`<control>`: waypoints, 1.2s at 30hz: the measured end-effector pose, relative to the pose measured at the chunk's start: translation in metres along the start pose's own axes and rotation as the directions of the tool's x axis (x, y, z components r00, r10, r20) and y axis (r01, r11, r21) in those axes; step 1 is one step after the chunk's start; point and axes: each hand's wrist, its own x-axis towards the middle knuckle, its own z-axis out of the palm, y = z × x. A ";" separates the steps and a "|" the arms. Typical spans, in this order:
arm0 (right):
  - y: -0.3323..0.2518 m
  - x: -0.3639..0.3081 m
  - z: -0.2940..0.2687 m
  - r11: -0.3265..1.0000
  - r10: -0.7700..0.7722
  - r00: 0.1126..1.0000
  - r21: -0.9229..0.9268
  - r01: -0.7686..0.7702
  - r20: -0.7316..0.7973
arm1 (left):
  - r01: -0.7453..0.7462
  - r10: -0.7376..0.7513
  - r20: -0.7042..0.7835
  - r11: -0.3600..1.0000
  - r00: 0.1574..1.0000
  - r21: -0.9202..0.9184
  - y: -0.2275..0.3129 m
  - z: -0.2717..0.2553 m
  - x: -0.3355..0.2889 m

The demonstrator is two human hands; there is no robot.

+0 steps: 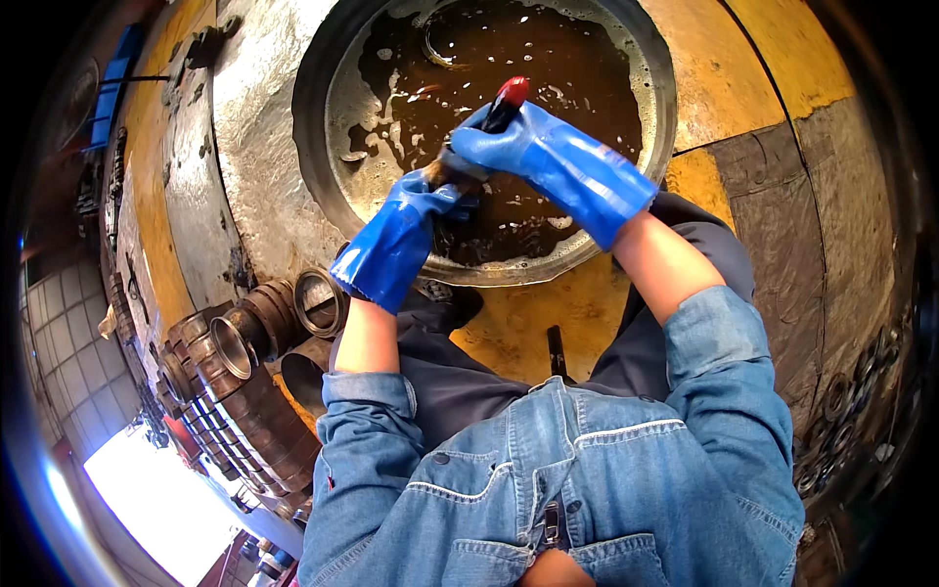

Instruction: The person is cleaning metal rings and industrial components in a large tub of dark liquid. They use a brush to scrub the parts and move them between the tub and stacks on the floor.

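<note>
Red-tipped tool, black-handled, probably a brush: slanted over the basin of brown, sudsy liquid at twelve o'clock. Right hand, blue-gloved: clenched round the handle. Left hand, blue-gloved: curled at the tool's seven-o'clock end; grasp hidden, cannot tell. Advisable: firm grip, short strokes, kept low to limit splashing.

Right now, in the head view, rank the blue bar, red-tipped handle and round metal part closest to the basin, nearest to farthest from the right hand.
From the right hand:
1. Red-tipped handle, in its grip.
2. Round metal part, outside the basin's lower-left rim.
3. Blue bar, far upper left.
</note>
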 end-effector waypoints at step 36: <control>0.011 0.000 -0.024 0.993 0.098 0.995 0.062 -0.096 -0.025 | 0.125 -0.126 0.030 0.992 0.992 0.030 -0.011 0.001 0.012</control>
